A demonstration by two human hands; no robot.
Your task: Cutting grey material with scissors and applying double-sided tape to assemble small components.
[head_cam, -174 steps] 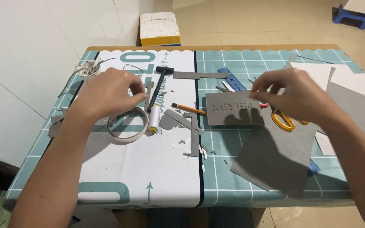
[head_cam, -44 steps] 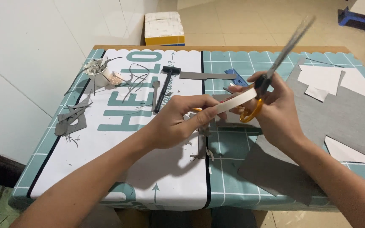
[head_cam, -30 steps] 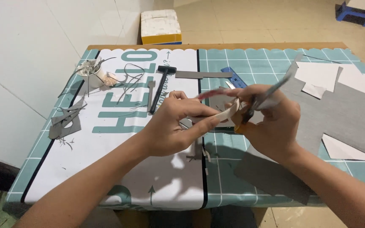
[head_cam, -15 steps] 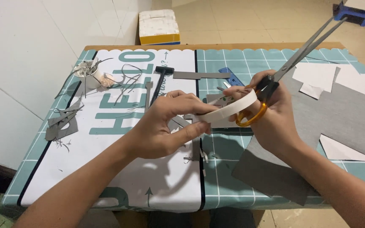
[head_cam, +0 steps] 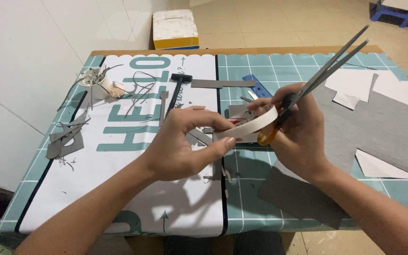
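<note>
My left hand (head_cam: 185, 146) pinches the near end of a white tape roll (head_cam: 249, 126), held above the table's middle. My right hand (head_cam: 298, 130) grips scissors (head_cam: 324, 71) with orange handles, their long grey blades slightly apart and pointing up to the right. That hand also touches the far side of the tape roll. A small grey card piece lies partly hidden under both hands.
A large grey card sheet (head_cam: 378, 127) lies at the right, with white paper scraps (head_cam: 350, 87) on it. A black-headed hammer (head_cam: 178, 87), a blue ruler (head_cam: 257, 86) and a grey strip (head_cam: 223, 83) lie beyond the hands. A cup of scraps (head_cam: 95, 82) stands far left.
The scissors swung up from a lowered position and now point up to the right. Both hands stay together on the tape roll, nearly where they were half a second ago.
</note>
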